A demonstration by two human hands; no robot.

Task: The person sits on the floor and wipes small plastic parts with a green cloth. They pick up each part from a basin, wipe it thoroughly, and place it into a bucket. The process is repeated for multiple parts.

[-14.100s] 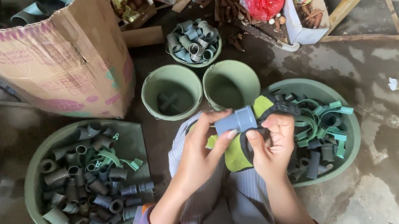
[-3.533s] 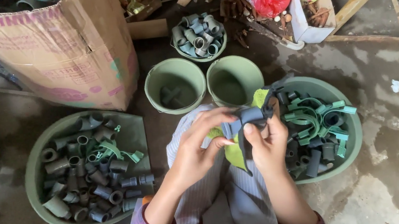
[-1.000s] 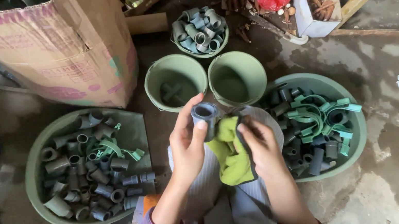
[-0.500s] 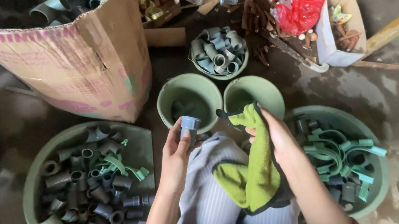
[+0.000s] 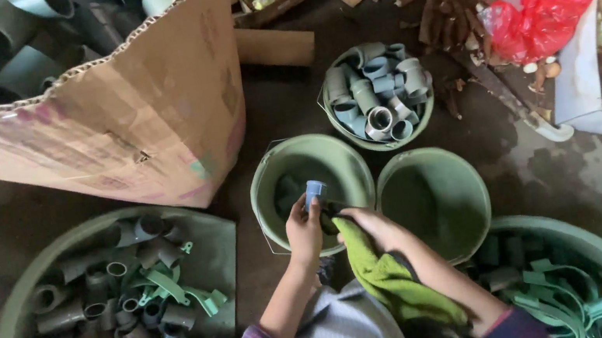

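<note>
Left hand (image 5: 303, 231) pinching grey pipe fitting (image 5: 313, 190) over green bucket (image 5: 271, 177), right hand (image 5: 372, 227) gripping green cloth (image 5: 391, 278), hands nearly touching

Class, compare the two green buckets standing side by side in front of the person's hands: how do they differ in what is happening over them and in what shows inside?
The left bucket has both the left hand with a small grey pipe fitting and the right hand with a green cloth over its near rim; the right bucket has no hand over it. Something dark lies in the left bucket; the right bucket's inside shows nothing. Both are round and green.
</note>
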